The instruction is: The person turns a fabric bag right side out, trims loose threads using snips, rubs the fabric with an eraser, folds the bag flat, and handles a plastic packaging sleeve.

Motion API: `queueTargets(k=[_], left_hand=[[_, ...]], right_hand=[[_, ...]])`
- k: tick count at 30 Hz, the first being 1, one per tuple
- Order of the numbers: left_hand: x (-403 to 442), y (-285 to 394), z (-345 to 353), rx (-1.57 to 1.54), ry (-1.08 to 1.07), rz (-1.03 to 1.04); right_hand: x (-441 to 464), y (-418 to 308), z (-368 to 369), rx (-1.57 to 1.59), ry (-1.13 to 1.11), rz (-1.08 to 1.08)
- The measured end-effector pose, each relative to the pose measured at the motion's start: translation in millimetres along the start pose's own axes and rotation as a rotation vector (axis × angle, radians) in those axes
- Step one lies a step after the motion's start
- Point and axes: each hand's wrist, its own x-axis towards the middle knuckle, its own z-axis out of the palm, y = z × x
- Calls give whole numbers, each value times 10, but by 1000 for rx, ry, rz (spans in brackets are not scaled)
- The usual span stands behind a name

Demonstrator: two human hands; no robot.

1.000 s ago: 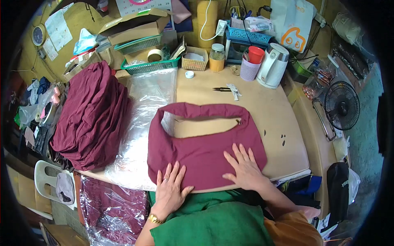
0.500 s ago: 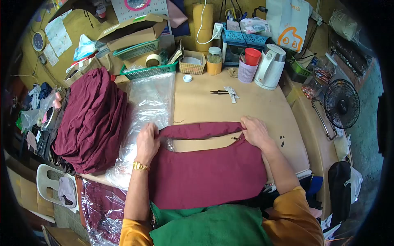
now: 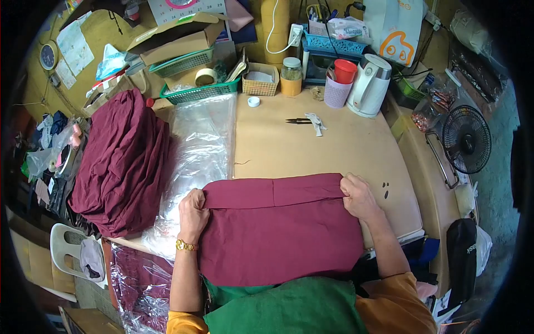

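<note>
A maroon cloth bag (image 3: 278,245) lies at the table's near edge, up against the green cloth on my lap. Its wide strap is laid flat across the top of the body, with a seam near the middle. My left hand (image 3: 193,209) is closed on the left end of the strap; a gold watch sits on that wrist. At the right end, my right hand (image 3: 357,195) grips the strap with its fingers curled in. The zipper is hidden beneath the strap.
Left of the bag are clear plastic sleeves (image 3: 203,139) and a tall pile of maroon fabric (image 3: 122,167). Thread snips (image 3: 298,121) lie farther back, near a white cap (image 3: 253,102). Baskets, a jar (image 3: 291,77) and a white kettle (image 3: 369,86) line the back.
Both hands have drawn the strap down toward me, closing the gap above the bag's body. The strap is now flat and taut, and the zipper pull is covered.
</note>
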Motion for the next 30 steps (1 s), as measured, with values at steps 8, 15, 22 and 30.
queueTargets(k=[8,15,22,30], left_hand=[[-174,94,-180,67,138,119],[-292,194,-316,106,303,243],[-284,282,-225,-46,397,321],[-212,930,-759,92,116,-30]], right_hand=[[-131,-74,-66,-197,212,-224],[-193,-268,-325,-321,162,-161],[615,-822,-440,342,-141,39],[1267,-1008,245,424,-866,-21]])
